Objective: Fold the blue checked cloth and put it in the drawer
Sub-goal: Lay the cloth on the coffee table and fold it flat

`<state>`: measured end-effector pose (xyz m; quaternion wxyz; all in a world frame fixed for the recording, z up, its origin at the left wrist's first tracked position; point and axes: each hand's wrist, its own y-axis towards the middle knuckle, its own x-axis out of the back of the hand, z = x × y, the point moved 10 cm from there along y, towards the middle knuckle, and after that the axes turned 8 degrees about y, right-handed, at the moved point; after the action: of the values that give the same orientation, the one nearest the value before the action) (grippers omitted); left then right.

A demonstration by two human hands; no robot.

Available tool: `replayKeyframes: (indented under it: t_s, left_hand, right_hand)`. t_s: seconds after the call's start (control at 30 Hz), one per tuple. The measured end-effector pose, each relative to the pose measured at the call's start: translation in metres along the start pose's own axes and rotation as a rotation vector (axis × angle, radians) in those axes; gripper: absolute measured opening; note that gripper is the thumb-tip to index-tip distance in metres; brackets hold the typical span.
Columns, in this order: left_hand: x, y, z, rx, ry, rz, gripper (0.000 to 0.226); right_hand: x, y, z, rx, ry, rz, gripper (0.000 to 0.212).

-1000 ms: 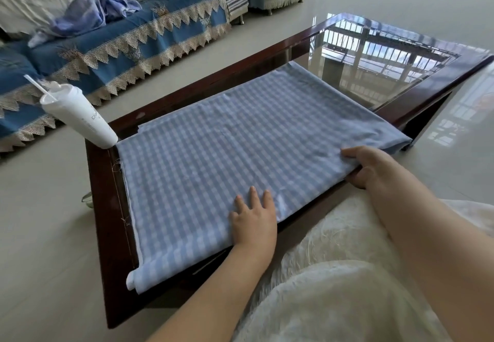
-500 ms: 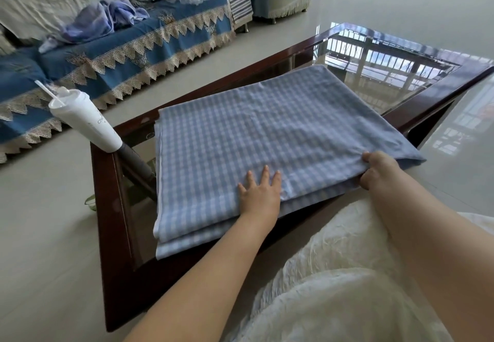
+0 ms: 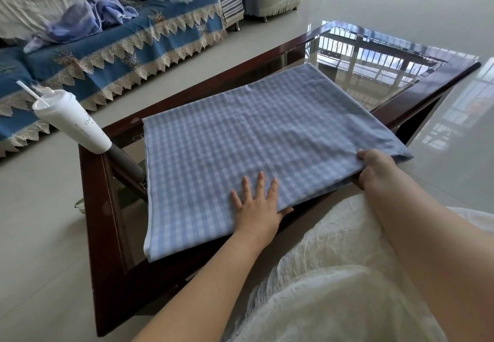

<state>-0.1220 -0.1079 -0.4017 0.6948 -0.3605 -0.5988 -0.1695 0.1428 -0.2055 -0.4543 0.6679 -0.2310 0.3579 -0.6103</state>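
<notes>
Lying under the flat left hand (image 3: 255, 208), the blue checked cloth (image 3: 256, 138) is seemingly gripped by the right hand (image 3: 374, 168).

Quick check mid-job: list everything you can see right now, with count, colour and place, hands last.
Checked cloth: one, blue and white, folded flat on the table.
Table: one, dark wood frame with glass top, centre.
Cup: one, white with a straw, on the table's far left corner.
Sofa: one, blue cover with cream lace trim, upper left.
Crumpled clothes: a pile, lilac-blue, on the sofa.
Dress: one, cream, over the person's lap.
Left hand: flat on the cloth's near edge, fingers spread.
Right hand: grips the cloth's near right corner.
</notes>
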Motion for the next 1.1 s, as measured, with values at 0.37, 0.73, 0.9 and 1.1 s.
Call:
replayKeyframes:
  t_s: [0.37, 0.73, 0.9, 1.1]
  left_hand:
    - [0.003, 0.002, 0.018, -0.002, -0.059, 0.102, 0.091]
    - [0.016, 0.051, 0.020, 0.014, -0.032, -0.090, 0.065]
    - [0.023, 0.047, 0.013, -0.066, -0.025, -0.174, 0.075]
    - [0.024, 0.029, 0.011, -0.094, 0.021, -0.228, 0.056]
  right_hand:
    - [0.010, -0.026, 0.010, 0.048, -0.057, 0.044, 0.026]
    - [0.002, -0.050, -0.013, -0.251, 0.051, 0.164, 0.034]
    - [-0.030, -0.087, -0.043, -0.132, -0.268, 0.373, 0.027]
    - [-0.039, -0.090, -0.040, -0.230, 0.229, 0.417, 0.038]
